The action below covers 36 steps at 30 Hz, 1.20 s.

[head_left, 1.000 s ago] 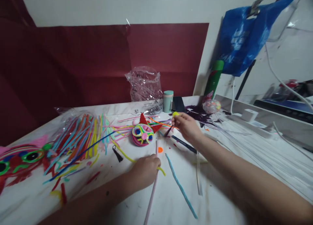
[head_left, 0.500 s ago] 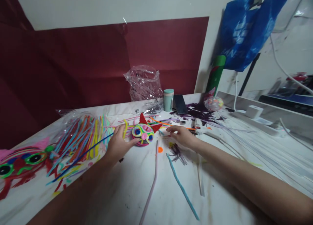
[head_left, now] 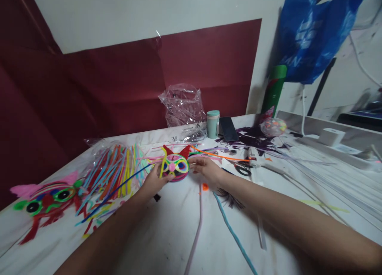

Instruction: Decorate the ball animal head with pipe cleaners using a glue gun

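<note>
A round animal face made of coiled pipe cleaners (head_left: pixel 176 168), with two red ears, a pink nose and blue eyes, faces me mid-table. My left hand (head_left: pixel 153 184) grips its left edge, thumb along the bottom. A short yellow pipe cleaner (head_left: pixel 162 168) stands upright at those fingers, along the face's left side. My right hand (head_left: pixel 205 170) has its fingers pinched together at the face's right edge; the exact contact is partly hidden. Just below that hand lies a small orange piece (head_left: pixel 205 186).
Left are a finished-looking pipe-cleaner animal (head_left: pixel 50 203) and a bundle of coloured pipe cleaners (head_left: pixel 110 169). Nearer me lie a mauve pipe cleaner (head_left: pixel 197 235) and a blue one (head_left: pixel 235 237). Scissors (head_left: pixel 243 170), a glue gun (head_left: pixel 273 168), a phone (head_left: pixel 229 129) and a mint cup (head_left: pixel 213 125) are beyond.
My right hand has moved left to the face's right edge. The face has turned slightly upright, with the yellow pipe cleaner now against its left side. The camera view has shifted left.
</note>
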### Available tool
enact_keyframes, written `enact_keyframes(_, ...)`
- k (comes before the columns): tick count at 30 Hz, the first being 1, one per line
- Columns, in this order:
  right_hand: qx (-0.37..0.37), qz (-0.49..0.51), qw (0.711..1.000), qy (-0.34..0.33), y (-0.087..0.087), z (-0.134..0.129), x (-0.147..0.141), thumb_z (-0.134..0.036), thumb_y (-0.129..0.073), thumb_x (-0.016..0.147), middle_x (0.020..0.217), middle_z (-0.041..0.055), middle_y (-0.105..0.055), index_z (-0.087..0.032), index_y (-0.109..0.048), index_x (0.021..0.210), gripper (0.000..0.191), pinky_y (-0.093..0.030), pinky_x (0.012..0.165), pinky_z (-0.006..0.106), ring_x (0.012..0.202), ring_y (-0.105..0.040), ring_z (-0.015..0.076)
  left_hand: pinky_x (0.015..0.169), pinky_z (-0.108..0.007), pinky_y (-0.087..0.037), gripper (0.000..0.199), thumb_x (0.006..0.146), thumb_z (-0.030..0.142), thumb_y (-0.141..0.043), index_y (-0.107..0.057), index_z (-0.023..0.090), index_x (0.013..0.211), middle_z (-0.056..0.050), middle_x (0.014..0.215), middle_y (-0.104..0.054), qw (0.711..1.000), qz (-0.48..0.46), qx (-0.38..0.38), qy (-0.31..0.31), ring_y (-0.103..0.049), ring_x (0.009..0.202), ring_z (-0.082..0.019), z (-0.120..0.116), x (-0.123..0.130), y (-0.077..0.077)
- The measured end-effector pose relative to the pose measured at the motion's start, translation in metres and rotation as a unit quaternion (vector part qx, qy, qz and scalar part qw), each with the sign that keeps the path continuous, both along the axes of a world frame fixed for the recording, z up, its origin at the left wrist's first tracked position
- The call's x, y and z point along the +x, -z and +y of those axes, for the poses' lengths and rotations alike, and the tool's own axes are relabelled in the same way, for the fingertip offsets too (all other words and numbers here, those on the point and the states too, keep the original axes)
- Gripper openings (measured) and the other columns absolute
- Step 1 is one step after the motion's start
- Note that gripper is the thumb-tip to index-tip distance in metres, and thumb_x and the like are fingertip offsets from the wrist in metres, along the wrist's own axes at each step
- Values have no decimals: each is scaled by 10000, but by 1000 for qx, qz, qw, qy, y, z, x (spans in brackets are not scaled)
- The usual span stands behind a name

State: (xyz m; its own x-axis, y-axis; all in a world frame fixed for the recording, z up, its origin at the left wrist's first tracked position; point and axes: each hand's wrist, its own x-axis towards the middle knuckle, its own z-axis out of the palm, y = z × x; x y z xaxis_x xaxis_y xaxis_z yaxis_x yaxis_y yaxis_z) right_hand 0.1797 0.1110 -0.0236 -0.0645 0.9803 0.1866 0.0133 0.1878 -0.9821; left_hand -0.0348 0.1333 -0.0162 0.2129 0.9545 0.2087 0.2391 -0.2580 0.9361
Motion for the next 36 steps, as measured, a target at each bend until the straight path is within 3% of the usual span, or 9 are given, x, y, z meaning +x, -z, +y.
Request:
enact_keyframes(7, 1, 57, 998, 7, -5, 18, 4, -130, -611, 651, 803, 5, -690, -172, -670, 796, 162, -472, 800, 295, 770, -619, 138, 723, -312, -501, 500, 601, 308, -731, -482, 173, 1012, -74, 959, -667, 997, 52, 24, -55, -637, 861, -210, 3, 19, 17)
enact_keyframes(13, -28, 60, 998, 6, -2, 26, 20, -147, -643, 662, 800, 36, -704, -162, -685, 818, 163, -492, 780, 321, 763, -637, 156, 715, -322, -494, 490, 629, 359, -706, -493, 159, 1023, -95, 969, -665, 996, 71, 35, -39, -634, 855, -220, 10, 24, 15)
enact_keyframes(18, -31, 56, 997, 35, -12, 19, 37, -130, -655, 665, 795, 31, -702, -154, -675, 806, 144, -490, 730, 269, 747, -627, 131, 753, -313, -479, 492, 655, 393, -668, -497, 169, 1058, -106, 1036, -647, 991, 112, 60, -45, -615, 940, -225, 11, 16, 16)
enact_keyframes(22, -47, 44, 997, 38, -19, 8, 51, -112, -658, 652, 697, 27, -686, -143, -677, 766, 120, -487, 642, 246, 646, -611, 116, 673, -297, -466, 438, 645, 449, -638, -548, 182, 981, -57, 880, -661, 980, 177, 66, -67, -624, 809, -212, 10, -2, 18)
enact_keyframes(27, -58, 31, 997, 43, -19, -4, 53, -125, -628, 652, 691, 43, -682, -139, -682, 746, 109, -485, 590, 271, 586, -593, 126, 531, -247, -380, 284, 686, 452, -542, -562, 168, 699, 9, 608, -578, 971, 238, 14, -19, -543, 581, -155, -9, -12, 3)
enact_keyframes(30, -11, 45, 994, 96, -23, -15, 43, -134, -585, 664, 649, -2, -647, -163, -654, 725, 96, -449, 578, 237, 574, -552, 104, 461, -235, -300, 323, 731, 448, -452, -485, 179, 556, 37, 463, -475, 957, 290, -21, 11, -435, 442, -117, -29, -7, -5)
enact_keyframes(32, 24, 58, 991, 116, -27, -26, 33, -160, -572, 670, 610, -31, -611, -176, -638, 723, 86, -416, 554, 220, 553, -513, 92, 462, -233, -302, 305, 716, 427, -461, -481, 180, 537, 31, 450, -489, 950, 308, -34, 36, -440, 438, -114, -41, -2, -4)
enact_keyframes(36, 24, 85, 995, 51, -29, -54, 7, -245, -602, 653, 600, -30, -593, -168, -636, 726, 112, -380, 484, 230, 479, -470, 88, 455, -228, -310, 286, 702, 412, -464, -495, 179, 538, 28, 456, -510, 940, 334, -51, 53, -457, 438, -113, -54, 5, 4)
